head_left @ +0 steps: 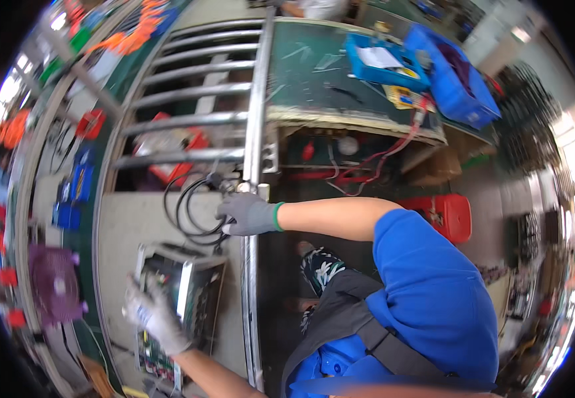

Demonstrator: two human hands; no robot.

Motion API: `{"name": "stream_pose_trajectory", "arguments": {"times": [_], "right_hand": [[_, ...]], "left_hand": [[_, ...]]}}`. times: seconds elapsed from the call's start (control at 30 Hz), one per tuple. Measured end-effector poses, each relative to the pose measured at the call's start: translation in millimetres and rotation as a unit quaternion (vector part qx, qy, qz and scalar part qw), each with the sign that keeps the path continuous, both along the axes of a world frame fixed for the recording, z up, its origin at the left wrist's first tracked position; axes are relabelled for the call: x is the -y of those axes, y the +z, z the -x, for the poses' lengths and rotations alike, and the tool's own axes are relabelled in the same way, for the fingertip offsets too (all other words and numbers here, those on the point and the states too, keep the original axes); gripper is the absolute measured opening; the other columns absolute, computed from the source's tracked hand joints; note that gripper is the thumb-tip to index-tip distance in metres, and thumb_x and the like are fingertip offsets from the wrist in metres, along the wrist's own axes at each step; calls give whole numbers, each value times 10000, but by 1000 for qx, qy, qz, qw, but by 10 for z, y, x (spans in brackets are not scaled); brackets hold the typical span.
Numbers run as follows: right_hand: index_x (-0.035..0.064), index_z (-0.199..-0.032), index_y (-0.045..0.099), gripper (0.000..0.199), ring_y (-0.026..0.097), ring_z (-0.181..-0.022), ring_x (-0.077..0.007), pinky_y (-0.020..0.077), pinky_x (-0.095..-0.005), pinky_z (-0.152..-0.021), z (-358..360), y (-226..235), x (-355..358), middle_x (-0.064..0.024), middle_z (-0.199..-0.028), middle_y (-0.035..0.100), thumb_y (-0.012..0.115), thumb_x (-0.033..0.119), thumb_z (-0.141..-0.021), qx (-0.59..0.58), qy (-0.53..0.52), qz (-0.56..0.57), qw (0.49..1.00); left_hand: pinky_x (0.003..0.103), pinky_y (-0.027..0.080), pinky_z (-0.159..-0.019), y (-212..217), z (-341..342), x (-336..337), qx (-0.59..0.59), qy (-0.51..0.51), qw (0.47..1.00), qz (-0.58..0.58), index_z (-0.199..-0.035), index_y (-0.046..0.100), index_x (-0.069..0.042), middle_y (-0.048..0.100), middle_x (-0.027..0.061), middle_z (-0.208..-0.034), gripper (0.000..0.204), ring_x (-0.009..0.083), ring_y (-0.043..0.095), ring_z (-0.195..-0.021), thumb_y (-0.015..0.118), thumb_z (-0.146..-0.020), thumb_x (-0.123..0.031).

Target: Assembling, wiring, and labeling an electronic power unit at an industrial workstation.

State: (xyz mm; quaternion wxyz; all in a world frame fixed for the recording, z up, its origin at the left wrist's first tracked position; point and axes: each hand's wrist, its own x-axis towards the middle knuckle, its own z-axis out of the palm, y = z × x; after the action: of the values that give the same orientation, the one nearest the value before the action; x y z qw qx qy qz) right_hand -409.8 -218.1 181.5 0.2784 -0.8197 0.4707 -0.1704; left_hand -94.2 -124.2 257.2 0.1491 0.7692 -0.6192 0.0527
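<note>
A metal-framed electronics chassis point(185, 288) with circuit boards inside lies on the light board at the lower left. Over its left side is my left hand point(155, 315) in a pale glove, fingers spread and somewhat blurred; I cannot tell whether they touch the boards. Beyond the chassis a coiled black cable point(198, 234) rests on the same board. My right hand point(251, 213), in a grey glove with a green cuff, has its fingers curled at the right side of the coil and grips it beside the metal rail.
Metal rollers point(194, 96) of a conveyor stretch beyond the board, bordered by a metal rail point(253, 132). A green workbench point(327, 79) bears blue bins point(456, 79). A red container point(450, 217) stands right of it. A purple fan point(55, 285) is at left.
</note>
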Motion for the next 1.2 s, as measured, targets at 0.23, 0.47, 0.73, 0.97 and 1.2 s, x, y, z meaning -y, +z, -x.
{"name": "stream_pose_trajectory", "arguments": {"times": [0.23, 0.47, 0.73, 0.97, 1.2], "right_hand": [[46, -1269, 587, 686, 492, -1257, -415, 407, -467, -1046, 2947, -185, 649, -239, -1329, 528, 702, 545, -814, -195, -464, 72, 861], [132, -1487, 444, 1031, 548, -1313, -341, 450, -498, -1057, 4262, -637, 1597, -163, -1419, 557, 724, 736, -700, -304, -447, -36, 840], [-9, -1253, 606, 492, 640, -842, -187, 521, -310, -768, 3987, -692, 767, -59, -975, 665, 676, 346, -920, 395, -345, -349, 777], [-4, -1293, 612, 555, 587, -726, -79, 486, -249, -625, 1265, -328, -571, -13, -918, 611, 763, 273, -836, 167, 52, -429, 886], [-34, -1251, 634, 616, 633, -1102, -254, 457, -326, -979, -381, -93, -66, -183, -1165, 683, 770, 362, -799, -161, 213, -307, 914]], "left_hand": [[462, 375, -1061, -174, -121, 134, 18, -50, 998, 24, -1424, 529, -46, 571, 178, -1410, 513, 373, 523, -1271, 504, -1037, -381], [460, 386, -1089, -5, 105, 319, -104, 59, 992, -38, -1400, 554, -20, 591, 187, -1376, 511, 341, 535, -1260, 592, -994, -329], [394, 419, -1055, 339, 266, -276, -90, 63, 984, 141, -1382, 558, -27, 608, 169, -1319, 423, 284, 567, -1201, 608, -988, -175], [211, 422, -532, -727, 1146, -1628, -561, 175, 809, 9, -1044, 705, -22, 696, 42, -849, 252, 67, 549, -571, 608, -1017, -254], [212, 412, -454, -2082, 1059, -823, -869, 199, 444, -89, -1115, 643, -42, 722, 93, -921, 330, 89, 587, -564, 642, -999, -351]]}}
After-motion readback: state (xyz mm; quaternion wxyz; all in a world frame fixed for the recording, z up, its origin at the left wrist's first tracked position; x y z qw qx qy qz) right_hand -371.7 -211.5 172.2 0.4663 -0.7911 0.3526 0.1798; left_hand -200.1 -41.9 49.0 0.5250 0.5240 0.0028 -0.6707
